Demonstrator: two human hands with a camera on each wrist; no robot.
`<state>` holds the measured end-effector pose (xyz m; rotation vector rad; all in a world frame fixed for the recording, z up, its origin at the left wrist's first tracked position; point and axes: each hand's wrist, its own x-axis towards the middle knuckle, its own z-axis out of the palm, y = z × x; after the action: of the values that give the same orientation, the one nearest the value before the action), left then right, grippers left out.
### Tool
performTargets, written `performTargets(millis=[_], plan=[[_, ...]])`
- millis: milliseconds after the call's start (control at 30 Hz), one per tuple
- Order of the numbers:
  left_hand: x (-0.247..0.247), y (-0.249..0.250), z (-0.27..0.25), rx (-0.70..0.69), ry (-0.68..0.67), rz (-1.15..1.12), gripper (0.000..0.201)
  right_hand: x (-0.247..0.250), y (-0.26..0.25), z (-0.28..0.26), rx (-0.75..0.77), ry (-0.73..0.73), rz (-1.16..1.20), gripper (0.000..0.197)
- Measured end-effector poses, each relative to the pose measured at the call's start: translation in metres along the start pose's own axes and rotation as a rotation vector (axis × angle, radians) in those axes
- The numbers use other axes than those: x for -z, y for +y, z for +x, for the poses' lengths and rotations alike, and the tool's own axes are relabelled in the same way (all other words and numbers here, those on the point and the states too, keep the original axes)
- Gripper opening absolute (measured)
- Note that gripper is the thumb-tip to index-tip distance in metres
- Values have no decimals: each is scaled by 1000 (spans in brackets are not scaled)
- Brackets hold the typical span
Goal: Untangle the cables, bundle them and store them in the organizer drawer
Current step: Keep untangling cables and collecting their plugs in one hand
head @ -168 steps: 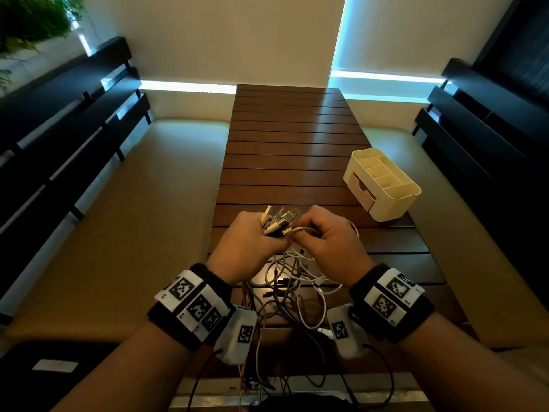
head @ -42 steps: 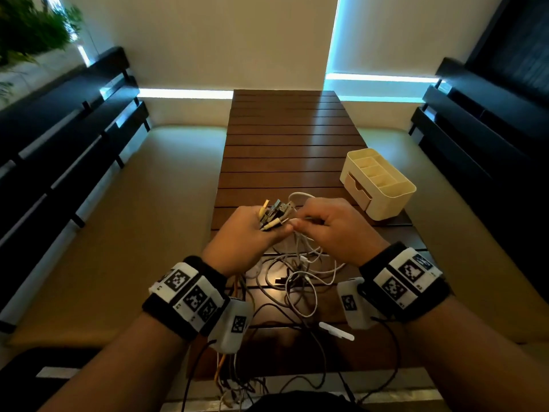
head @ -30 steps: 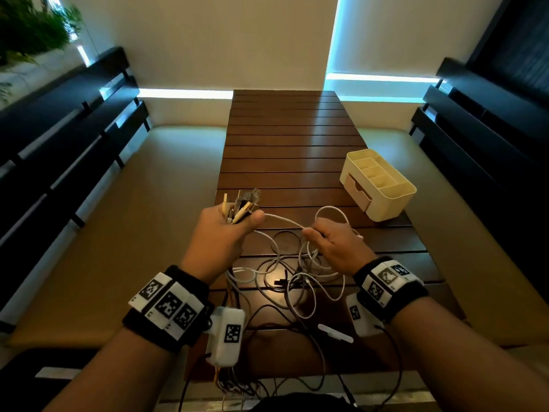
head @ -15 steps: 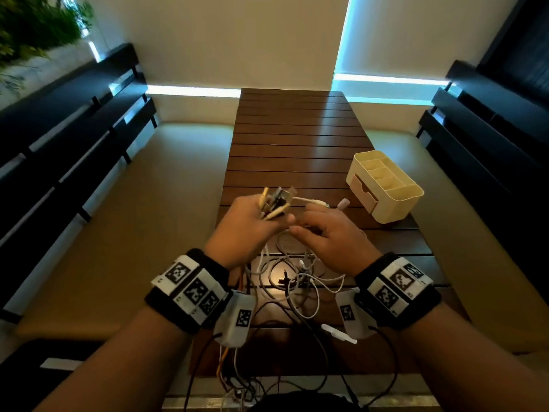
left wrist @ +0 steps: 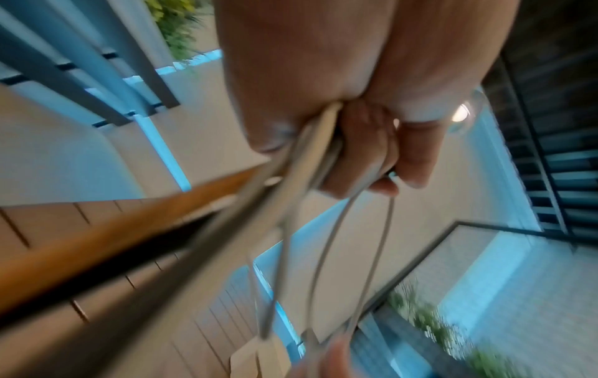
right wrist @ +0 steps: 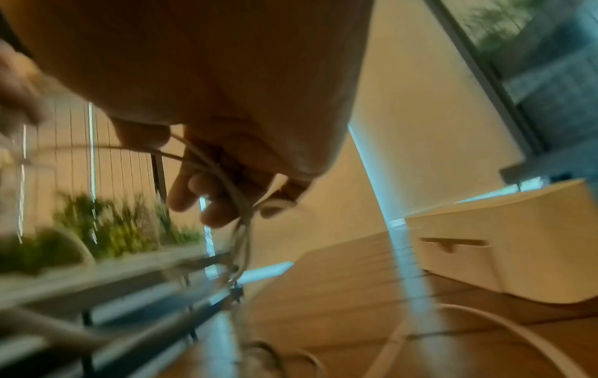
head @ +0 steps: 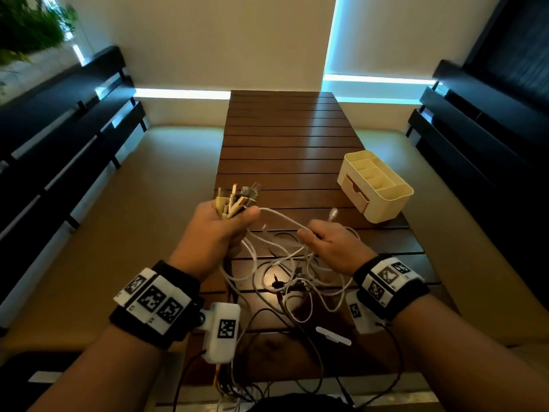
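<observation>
Left hand point(head: 218, 230) clenching a fistful of cable ends, connectors point(head: 237, 196) fanning up out of the top of the fist, presumably keeping every plug gathered at 1 spot while the lengths get sorted. Right hand point(head: 332, 245) pinching 1 white cable point(head: 279, 217) running across from the left fist, its loose plug point(head: 332, 215) poking up just beyond the fingers; probably drawing this strand clear of the rest. Hanging below and between both hands, resting on the slatted table point(head: 285, 150), the tangle of white and black cables point(head: 291, 278), not yet bundled. Sitting beyond and to the right of the right hand, the cream organizer point(head: 386, 203), its drawer point(head: 355, 193) looking closed.
</observation>
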<state>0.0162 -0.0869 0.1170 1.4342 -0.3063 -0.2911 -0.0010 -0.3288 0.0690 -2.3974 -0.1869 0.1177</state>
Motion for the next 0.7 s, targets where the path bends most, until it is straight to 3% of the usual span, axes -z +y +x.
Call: performTargets(millis=[100,200,333,400,567,700], plan=[[8,2,-2,37,3,184,25,-3,9,0,-75,-23,13,31],[10,-4,3,97,101,543,25,0,5,3,-40,99,30,29],[1,-6,4,-76,251,634,21,-1,-6,5,74,119,-101,28],[-14,-3,5,-149,211,672,21,-5,-8,6,125,115,-184,26],[-29,-10,16,-101,-59,835,18,-6,-21,9,252,184,-162,21],[-24,-6,18,-89,-74,814,24,-6,-18,13,275,236,-175,17]])
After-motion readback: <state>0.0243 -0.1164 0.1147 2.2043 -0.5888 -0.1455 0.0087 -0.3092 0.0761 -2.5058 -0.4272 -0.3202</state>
